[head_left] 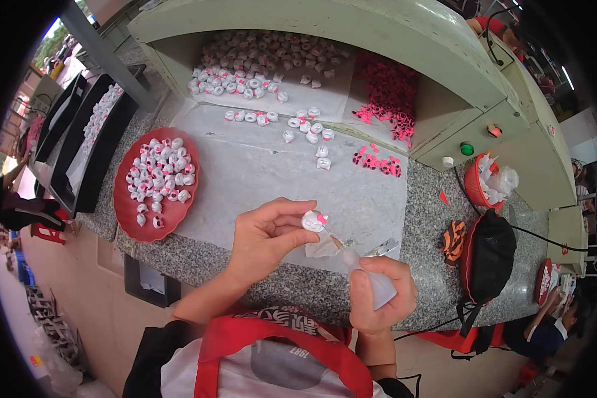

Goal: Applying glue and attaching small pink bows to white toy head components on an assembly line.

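Between the thumb and fingers of my left hand [262, 233] is a small white figurine head [312, 222] with a pink bow on it. My right hand [399, 285] grips a translucent squeeze bottle [382, 290], its thin nozzle angled up to the left. The nozzle tip is close to the figurine head; I cannot tell whether they touch. Further back on the paper sheet [259, 172] stand several loose white heads [310, 126]. Beside them, to the right, lie small pink-and-black pieces [377, 162].
A red scalloped plate [127, 212] piled with white heads sits at left, black trays [106, 149] beyond it. The green shelf [438, 50] overhangs the back, filled with more pieces. On the right are a red basket [472, 186], an orange-black scrunchie [453, 241] and a black pouch [494, 255].
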`<move>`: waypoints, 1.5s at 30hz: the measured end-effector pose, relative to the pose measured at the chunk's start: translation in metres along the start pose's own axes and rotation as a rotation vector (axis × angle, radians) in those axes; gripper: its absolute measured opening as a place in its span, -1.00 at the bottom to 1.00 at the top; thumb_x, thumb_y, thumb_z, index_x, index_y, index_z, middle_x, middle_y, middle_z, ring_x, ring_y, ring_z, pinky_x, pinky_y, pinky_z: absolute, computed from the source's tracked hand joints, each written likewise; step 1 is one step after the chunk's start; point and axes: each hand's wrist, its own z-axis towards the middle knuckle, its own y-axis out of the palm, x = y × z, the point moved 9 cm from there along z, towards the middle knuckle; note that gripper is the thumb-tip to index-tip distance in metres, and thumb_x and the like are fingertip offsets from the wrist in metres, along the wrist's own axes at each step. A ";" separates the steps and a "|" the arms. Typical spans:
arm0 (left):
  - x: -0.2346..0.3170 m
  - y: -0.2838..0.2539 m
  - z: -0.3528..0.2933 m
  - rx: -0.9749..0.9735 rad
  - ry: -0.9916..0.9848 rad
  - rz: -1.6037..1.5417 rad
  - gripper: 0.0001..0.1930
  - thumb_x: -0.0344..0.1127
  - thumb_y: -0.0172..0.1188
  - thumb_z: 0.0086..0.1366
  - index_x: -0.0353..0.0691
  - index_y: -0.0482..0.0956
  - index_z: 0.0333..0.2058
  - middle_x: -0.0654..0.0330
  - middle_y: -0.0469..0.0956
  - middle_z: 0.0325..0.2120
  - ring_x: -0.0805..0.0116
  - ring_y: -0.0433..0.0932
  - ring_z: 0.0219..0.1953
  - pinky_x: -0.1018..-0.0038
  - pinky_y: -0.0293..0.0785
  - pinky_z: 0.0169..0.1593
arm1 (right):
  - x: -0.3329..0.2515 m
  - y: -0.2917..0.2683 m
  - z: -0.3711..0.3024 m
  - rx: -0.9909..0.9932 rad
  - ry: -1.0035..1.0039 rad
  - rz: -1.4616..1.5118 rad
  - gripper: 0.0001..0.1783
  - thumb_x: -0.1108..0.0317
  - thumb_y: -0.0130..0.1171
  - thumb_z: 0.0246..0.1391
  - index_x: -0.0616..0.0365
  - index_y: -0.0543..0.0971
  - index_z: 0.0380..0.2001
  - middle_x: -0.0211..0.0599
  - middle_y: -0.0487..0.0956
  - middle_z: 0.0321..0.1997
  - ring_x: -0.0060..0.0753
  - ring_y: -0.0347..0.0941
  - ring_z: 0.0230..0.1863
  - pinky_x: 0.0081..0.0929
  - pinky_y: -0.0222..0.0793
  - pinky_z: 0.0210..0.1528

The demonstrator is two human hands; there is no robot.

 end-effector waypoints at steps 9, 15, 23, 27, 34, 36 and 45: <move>0.000 0.004 0.000 -0.055 0.018 -0.012 -0.62 -0.70 0.15 -0.05 -0.49 0.40 -0.17 0.05 0.45 -0.30 0.33 0.50 -0.26 0.53 0.48 -0.18 | 0.002 0.003 0.000 -0.044 0.072 0.026 -0.85 0.41 0.13 -0.21 0.26 0.46 -0.50 -0.27 0.49 -0.56 -0.57 0.37 -0.59 -0.66 0.27 -0.54; -0.004 -0.009 0.004 0.024 0.022 0.041 -0.64 -0.72 0.14 -0.05 -0.48 0.41 -0.20 0.08 0.44 -0.33 0.34 0.50 -0.26 0.54 0.48 -0.17 | 0.053 -0.005 -0.003 0.049 0.424 0.223 -0.79 0.42 0.08 -0.15 0.32 0.44 -0.39 -0.28 0.47 -0.56 -0.58 0.36 -0.63 -0.69 0.25 -0.59; -0.015 -0.001 -0.002 -0.039 -0.017 0.014 -0.66 -0.71 0.13 -0.04 -0.44 0.41 -0.21 0.14 0.43 -0.33 0.40 0.49 -0.25 0.56 0.47 -0.16 | 0.222 0.020 0.064 0.037 0.512 -0.380 -0.62 0.29 0.18 -0.23 0.27 0.45 -0.29 -0.12 0.52 -0.50 -0.25 0.49 -0.43 -0.38 0.39 -0.40; -0.021 -0.013 -0.002 0.024 -0.054 -0.008 -0.65 -0.71 0.14 -0.05 -0.44 0.40 -0.20 0.12 0.48 -0.34 0.39 0.50 -0.26 0.57 0.46 -0.18 | 0.210 0.037 0.084 -0.169 0.451 -0.903 -0.69 0.24 0.17 -0.27 0.24 0.50 -0.45 -0.02 0.53 -0.44 -0.05 0.48 -0.37 -0.24 0.36 -0.29; -0.029 -0.002 0.003 -0.055 -0.100 -0.032 -0.64 -0.69 0.10 0.00 -0.39 0.39 -0.15 0.12 0.50 -0.35 0.50 0.48 -0.29 0.61 0.43 -0.17 | 0.198 0.014 0.044 -0.079 0.515 -0.532 -0.81 0.40 0.17 -0.25 0.25 0.52 -0.48 -0.20 0.53 -0.57 -0.42 0.43 -0.59 -0.50 0.34 -0.50; -0.030 -0.003 0.004 -0.041 -0.111 -0.056 -0.63 -0.69 0.10 0.00 -0.39 0.39 -0.15 0.12 0.50 -0.35 0.50 0.48 -0.29 0.62 0.43 -0.18 | 0.180 0.015 0.038 -0.024 0.597 -0.192 -0.86 0.48 0.14 -0.24 0.24 0.52 -0.49 -0.27 0.51 -0.58 -0.53 0.39 -0.60 -0.58 0.31 -0.55; -0.011 -0.009 0.002 0.054 0.114 0.088 -0.67 -0.74 0.04 0.01 -0.42 0.40 -0.18 0.07 0.38 -0.18 0.35 0.45 -0.15 0.54 0.43 -0.10 | 0.073 0.052 0.017 -0.256 0.512 0.322 -0.77 0.61 0.22 -0.28 0.29 0.54 -0.41 -0.33 0.48 -0.47 -0.63 0.35 -0.59 -0.73 0.27 -0.55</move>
